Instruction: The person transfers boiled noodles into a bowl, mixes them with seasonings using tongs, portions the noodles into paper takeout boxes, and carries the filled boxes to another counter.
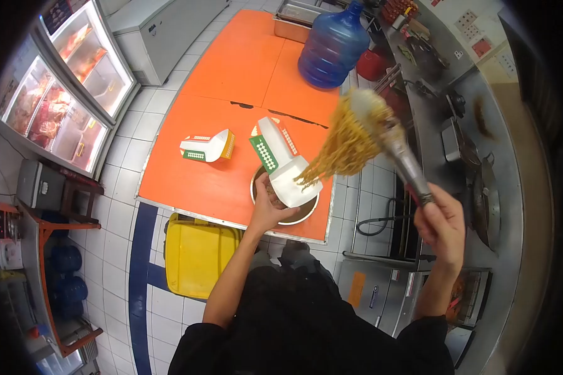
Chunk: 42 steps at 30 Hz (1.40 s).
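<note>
My right hand [441, 222] is closed around the handle of metal tongs [401, 153], raised at the right of the table. A clump of brown noodles [347, 140] hangs from the tongs, its strands trailing down to the left. My left hand [270, 209] grips an open paper food box [291, 178], white inside with green and orange printed sides, tilted over a metal bowl [306, 215]. The lowest strands reach the box's flap. What lies in the bowl is mostly hidden by the box and hand. Another open paper box [207, 146] sits to the left on the table.
The orange table [213, 81] carries a blue water jug [334, 47] and a metal tray [294, 22] at the far end. A yellow lidded bin [200, 256] stands below its near edge. A steel counter with pans [481, 187] runs along the right; a lit display fridge [62, 94] stands left.
</note>
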Tool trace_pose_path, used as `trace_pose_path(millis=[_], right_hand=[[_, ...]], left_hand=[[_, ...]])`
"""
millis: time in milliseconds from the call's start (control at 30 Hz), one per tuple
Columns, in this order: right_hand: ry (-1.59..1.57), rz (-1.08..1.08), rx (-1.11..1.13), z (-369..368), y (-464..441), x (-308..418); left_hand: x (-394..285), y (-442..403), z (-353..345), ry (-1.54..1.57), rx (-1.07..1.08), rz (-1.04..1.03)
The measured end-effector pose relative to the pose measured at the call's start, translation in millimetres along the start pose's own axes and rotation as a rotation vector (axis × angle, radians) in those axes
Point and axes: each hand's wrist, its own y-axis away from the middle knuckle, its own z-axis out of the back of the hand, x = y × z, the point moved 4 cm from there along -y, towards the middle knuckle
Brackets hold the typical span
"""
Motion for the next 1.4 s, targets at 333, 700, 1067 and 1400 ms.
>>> trace_pose_path(millis=[333, 700, 1067, 1400], right_hand=[[0.470, -0.167, 0.382, -112, -43, -77], [0.688, 0.289, 0.638, -273, -90, -184], [1.127, 0.229, 0.693, -273, -112, -173], [1.006, 0.106, 0.690, -285, -135, -200]], left_hand=[[2, 54, 35, 0.196, -0.208, -0.025], [33, 103, 154, 0.051, -0.556, -0.066], [87, 75, 189, -0.277, -0.512, 0.054], [81, 74, 196, -0.368, -0.512, 0.118]])
